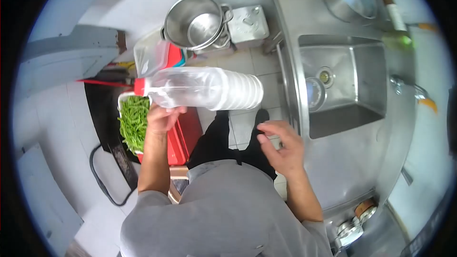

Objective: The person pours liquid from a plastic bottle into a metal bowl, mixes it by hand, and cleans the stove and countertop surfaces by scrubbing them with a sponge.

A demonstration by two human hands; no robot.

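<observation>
A large clear plastic bottle (190, 85) with a red cap (139, 86) lies sideways in the air at the middle of the view. White ring-like shapes show at its right end. My left hand (163, 116) holds the bottle from below, near the cap end; part of the fingers is hidden behind it. My right hand (284, 147) is below and right of the bottle, apart from it, with its fingers spread and nothing in them. A white container of green vegetables (134, 121) stands beside my left hand, next to a red box (183, 138).
A steel pot (195, 23) stands ahead, near a metal block (248, 24). On the right is a steel counter (342, 171) with a sink (345, 85) holding a round dish (315, 93). A basin (350, 0) is at the counter's far end.
</observation>
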